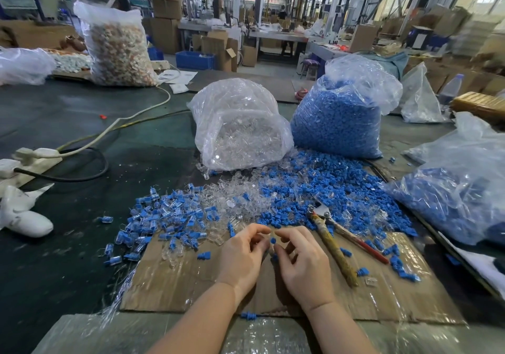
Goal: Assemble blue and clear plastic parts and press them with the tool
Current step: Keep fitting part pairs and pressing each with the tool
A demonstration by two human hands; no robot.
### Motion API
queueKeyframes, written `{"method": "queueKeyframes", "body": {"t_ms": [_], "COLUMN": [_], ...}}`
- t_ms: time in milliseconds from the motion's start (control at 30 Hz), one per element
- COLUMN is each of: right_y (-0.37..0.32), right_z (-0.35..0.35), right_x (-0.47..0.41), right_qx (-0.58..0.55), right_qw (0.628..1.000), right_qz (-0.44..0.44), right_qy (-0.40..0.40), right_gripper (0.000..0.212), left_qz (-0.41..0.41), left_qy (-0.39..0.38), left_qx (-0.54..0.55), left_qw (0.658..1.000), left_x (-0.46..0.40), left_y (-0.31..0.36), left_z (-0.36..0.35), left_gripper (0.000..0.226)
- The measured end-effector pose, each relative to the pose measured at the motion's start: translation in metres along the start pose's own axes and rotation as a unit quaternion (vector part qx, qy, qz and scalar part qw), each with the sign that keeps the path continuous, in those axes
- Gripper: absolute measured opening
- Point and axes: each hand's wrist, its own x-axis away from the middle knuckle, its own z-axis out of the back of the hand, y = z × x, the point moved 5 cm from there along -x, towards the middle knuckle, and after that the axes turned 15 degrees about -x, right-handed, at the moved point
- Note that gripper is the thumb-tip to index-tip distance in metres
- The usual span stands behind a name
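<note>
My left hand (241, 255) and my right hand (303, 260) meet over a taped cardboard sheet (169, 280). Between their fingertips sits a small blue plastic part (273, 240), pinched by the right fingers, against a clear plastic part (266, 237) held by the left fingers. The pressing tool (332, 240), pliers with one wrapped and one red handle, lies on the cardboard just right of my right hand. A heap of loose blue parts (336, 189) and clear parts (232, 198) spreads beyond my hands. Assembled blue-and-clear pieces (164, 217) lie to the left.
A bag of clear parts (240, 127) and a bag of blue parts (338, 118) stand behind the heap. Another bag with blue pieces (459, 189) lies at right. A power strip with cables (32, 159) and white gloves (21, 217) lie at left. A person sits behind a filled bag (117, 45) at far left.
</note>
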Motion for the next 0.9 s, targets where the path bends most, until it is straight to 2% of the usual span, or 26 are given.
{"method": "queueKeyframes", "body": {"t_ms": [167, 900], "right_y": [0.0001, 0.0003], "right_z": [-0.0018, -0.0001], "right_x": [-0.0001, -0.001], "right_qx": [0.008, 0.045], "right_qw": [1.0, 0.999], "right_qz": [-0.002, 0.009], "right_qy": [-0.023, -0.015], "right_gripper": [0.026, 0.026], "left_qz": [0.002, 0.008], "left_qy": [-0.001, 0.004], "left_qx": [0.0, 0.006], "left_qw": [1.0, 1.0], "left_x": [0.0, -0.0003], "left_y": [-0.0007, 0.0016], "left_z": [-0.0004, 0.001], "left_gripper": [0.032, 0.025]}}
